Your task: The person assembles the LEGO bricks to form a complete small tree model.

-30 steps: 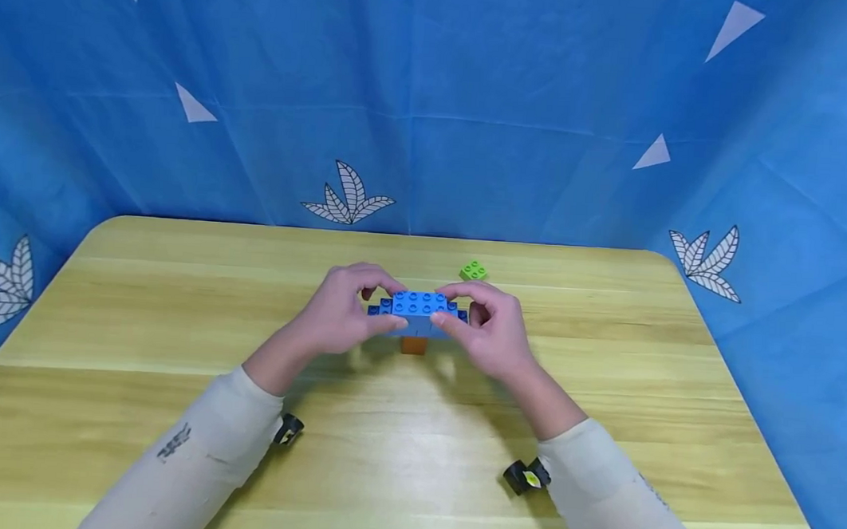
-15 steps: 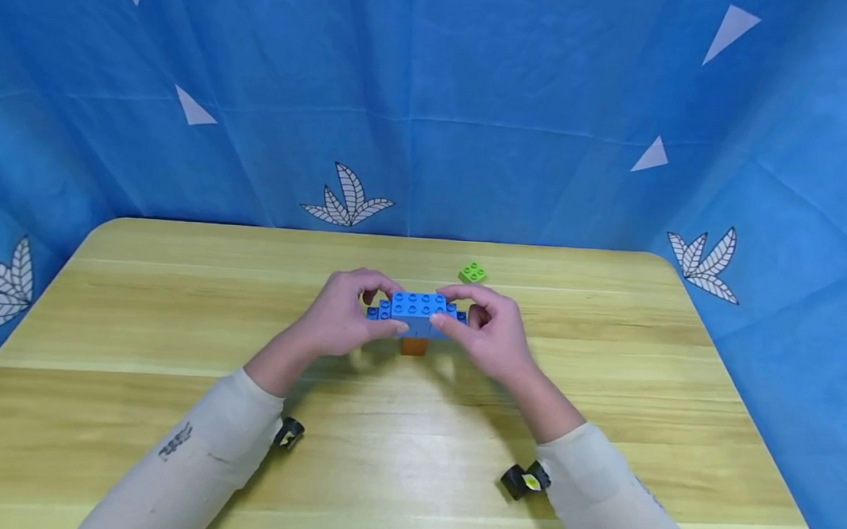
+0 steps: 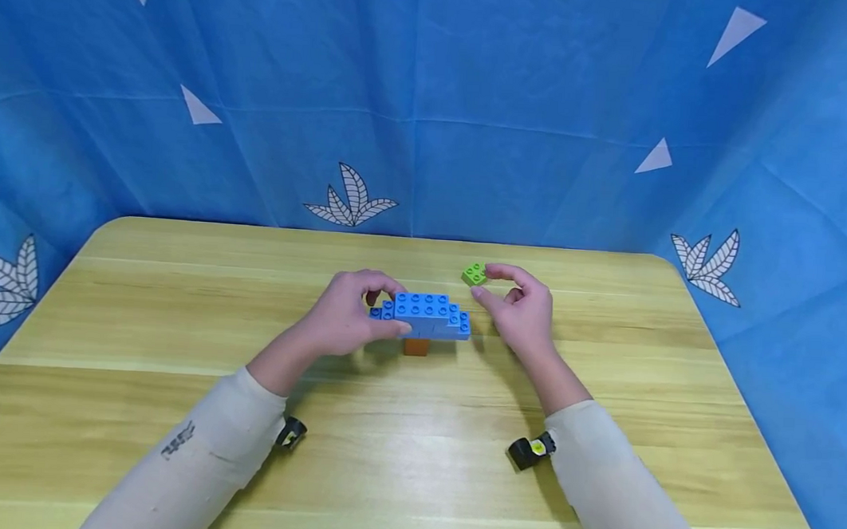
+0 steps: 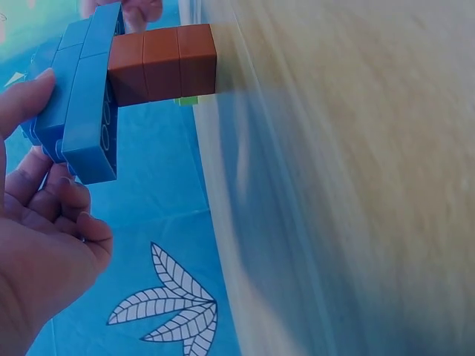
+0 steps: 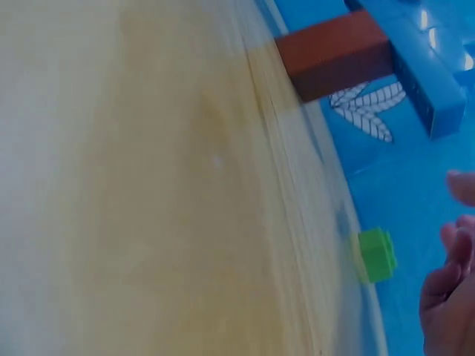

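A tree-like build stands on the table, its stepped blue building bricks (image 3: 427,325) on a column of several orange-brown bricks (image 4: 161,65). My left hand (image 3: 342,316) grips the blue bricks at their left end, thumb on the near face and fingers behind. My right hand (image 3: 525,311) is off the build, to its right, with thumb and index finger spread apart. Those fingertips are close to a small green brick (image 3: 474,274) with studs on top, behind the build. In the right wrist view a gap shows between the green brick (image 5: 377,255) and the fingers.
The light wooden table (image 3: 177,299) ends at a back edge just beyond the green brick. Behind it hangs a blue cloth (image 3: 419,72) printed with leaves and triangles. A black wrist device (image 3: 529,452) juts from the right cuff, another black device (image 3: 290,432) from the left.
My right hand has let go of the blue bricks and moved right and back toward the green brick. The left hand keeps its hold, and the build has stayed in place.
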A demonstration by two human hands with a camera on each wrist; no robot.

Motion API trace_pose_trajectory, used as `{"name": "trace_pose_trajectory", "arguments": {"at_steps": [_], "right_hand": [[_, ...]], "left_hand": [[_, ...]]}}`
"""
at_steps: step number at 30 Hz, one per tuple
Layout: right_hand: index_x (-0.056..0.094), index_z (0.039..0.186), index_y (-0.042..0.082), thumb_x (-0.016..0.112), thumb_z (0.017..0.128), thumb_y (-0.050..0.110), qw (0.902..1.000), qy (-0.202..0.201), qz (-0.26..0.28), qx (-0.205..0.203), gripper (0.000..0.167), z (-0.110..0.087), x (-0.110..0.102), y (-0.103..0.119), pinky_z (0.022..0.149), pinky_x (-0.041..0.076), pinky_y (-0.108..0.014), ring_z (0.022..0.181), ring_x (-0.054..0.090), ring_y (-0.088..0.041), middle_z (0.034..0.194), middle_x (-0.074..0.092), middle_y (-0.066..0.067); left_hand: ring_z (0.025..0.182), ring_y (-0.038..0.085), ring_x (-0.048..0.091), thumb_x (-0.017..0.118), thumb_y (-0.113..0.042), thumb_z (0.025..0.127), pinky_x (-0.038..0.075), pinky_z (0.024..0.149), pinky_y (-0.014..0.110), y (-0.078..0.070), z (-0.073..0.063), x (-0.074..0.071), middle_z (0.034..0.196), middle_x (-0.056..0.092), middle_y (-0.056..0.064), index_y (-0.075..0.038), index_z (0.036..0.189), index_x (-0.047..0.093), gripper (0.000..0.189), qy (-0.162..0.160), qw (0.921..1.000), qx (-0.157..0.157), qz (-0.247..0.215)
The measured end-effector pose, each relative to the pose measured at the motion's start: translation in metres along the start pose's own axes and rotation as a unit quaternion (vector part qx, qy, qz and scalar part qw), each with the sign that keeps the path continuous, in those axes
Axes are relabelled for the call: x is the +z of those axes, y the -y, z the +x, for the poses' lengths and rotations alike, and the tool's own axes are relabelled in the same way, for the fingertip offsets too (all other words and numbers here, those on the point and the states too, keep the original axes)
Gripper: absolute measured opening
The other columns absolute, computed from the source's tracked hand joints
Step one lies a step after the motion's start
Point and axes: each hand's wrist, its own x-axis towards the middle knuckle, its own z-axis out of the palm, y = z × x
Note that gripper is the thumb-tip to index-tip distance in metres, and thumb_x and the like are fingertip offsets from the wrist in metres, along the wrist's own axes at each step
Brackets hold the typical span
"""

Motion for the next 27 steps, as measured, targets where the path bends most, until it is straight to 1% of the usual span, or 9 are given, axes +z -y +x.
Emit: {"name": "trace_pose_trajectory", "arguments": {"at_steps": [2, 4, 7, 9, 11, 13, 16, 21, 27], "right_hand": [[0.071, 0.118, 0.007, 0.084, 0.083, 0.019, 0.9986, -0.004, -0.049, 0.015, 0.04, 0.005, 0.001, -0.004, 0.045, 0.037, -0.028, 0.047, 0.038, -0.015, 0.115, 0.067, -0.004], [0.069, 0.123, 0.01, 0.085, 0.082, 0.023, 0.995, 0.0, -0.095, 0.031, 0.046, 0.01, 0.003, -0.008, 0.054, 0.042, -0.034, 0.054, 0.044, -0.021, 0.12, 0.065, -0.001], [0.065, 0.13, 0.011, 0.085, 0.082, 0.029, 0.9881, 0.01, -0.146, 0.049, 0.055, 0.014, 0.008, -0.014, 0.078, 0.048, -0.042, 0.084, 0.059, -0.027, 0.127, 0.062, -0.003], [0.063, 0.133, 0.01, 0.084, 0.082, 0.032, 0.9845, 0.012, -0.165, 0.058, 0.059, 0.017, 0.011, -0.017, 0.095, 0.043, -0.044, 0.108, 0.057, -0.03, 0.13, 0.061, -0.005], [0.063, 0.133, 0.009, 0.083, 0.082, 0.035, 0.9815, 0.009, -0.18, 0.065, 0.06, 0.02, 0.014, -0.019, 0.105, 0.037, -0.045, 0.125, 0.051, -0.028, 0.129, 0.061, -0.006], [0.063, 0.131, 0.009, 0.082, 0.082, 0.038, 0.9791, 0.003, -0.19, 0.072, 0.06, 0.022, 0.016, -0.021, 0.105, 0.036, -0.045, 0.126, 0.051, -0.029, 0.127, 0.062, -0.007], [0.066, 0.127, 0.009, 0.081, 0.084, 0.04, 0.9744, -0.004, -0.21, 0.079, 0.055, 0.024, 0.018, -0.021, 0.1, 0.04, -0.045, 0.12, 0.054, -0.029, 0.122, 0.065, -0.006], [0.068, 0.123, 0.01, 0.077, 0.087, 0.04, 0.9691, 0.0, -0.228, 0.094, 0.048, 0.027, 0.02, -0.019, 0.094, 0.044, -0.046, 0.111, 0.059, -0.029, 0.116, 0.068, -0.007], [0.069, 0.12, 0.009, 0.078, 0.086, 0.035, 0.972, -0.008, -0.216, 0.092, 0.044, 0.026, 0.02, -0.021, 0.093, 0.045, -0.046, 0.108, 0.06, -0.028, 0.112, 0.069, -0.007]], "left_hand": [[0.086, 0.025, 0.048, 0.088, -0.024, 0.079, 0.038, 0.068, 0.039, 0.0, 0.0, 0.0, 0.09, 0.059, 0.002, -0.016, 0.11, 0.073, 0.036, -0.002, 1.0, 0.0, -0.002], [0.086, 0.025, 0.048, 0.088, -0.024, 0.079, 0.038, 0.068, 0.039, 0.0, 0.0, 0.0, 0.089, 0.059, 0.002, -0.016, 0.11, 0.073, 0.035, -0.003, 1.0, 0.001, -0.004], [0.086, 0.026, 0.048, 0.088, -0.024, 0.079, 0.039, 0.068, 0.039, 0.0, -0.001, 0.0, 0.088, 0.059, 0.003, -0.015, 0.111, 0.073, 0.036, -0.002, 1.0, 0.001, -0.01], [0.087, 0.025, 0.048, 0.088, -0.025, 0.079, 0.039, 0.068, 0.038, 0.0, -0.001, 0.001, 0.089, 0.058, 0.003, -0.014, 0.112, 0.073, 0.038, -0.002, 0.9999, -0.004, -0.013], [0.087, 0.025, 0.049, 0.088, -0.026, 0.079, 0.039, 0.068, 0.038, 0.001, -0.002, 0.002, 0.089, 0.058, 0.003, -0.014, 0.113, 0.073, 0.039, -0.001, 0.9999, -0.007, -0.015], [0.087, 0.024, 0.048, 0.088, -0.026, 0.079, 0.039, 0.068, 0.038, 0.002, -0.002, 0.002, 0.089, 0.058, 0.004, -0.013, 0.114, 0.073, 0.041, 0.0, 0.9998, -0.008, -0.018], [0.087, 0.024, 0.048, 0.088, -0.026, 0.078, 0.039, 0.068, 0.038, 0.003, -0.002, 0.002, 0.089, 0.058, 0.004, -0.013, 0.114, 0.073, 0.041, -0.002, 0.9998, -0.004, -0.021], [0.088, 0.024, 0.048, 0.089, -0.025, 0.078, 0.039, 0.068, 0.038, 0.003, -0.002, 0.001, 0.088, 0.058, 0.004, -0.014, 0.113, 0.073, 0.041, -0.005, 0.9998, -0.008, -0.018], [0.087, 0.025, 0.048, 0.089, -0.025, 0.077, 0.039, 0.068, 0.038, 0.003, -0.002, 0.001, 0.088, 0.057, 0.004, -0.014, 0.112, 0.074, 0.04, -0.003, 0.9999, -0.003, -0.013]]}}
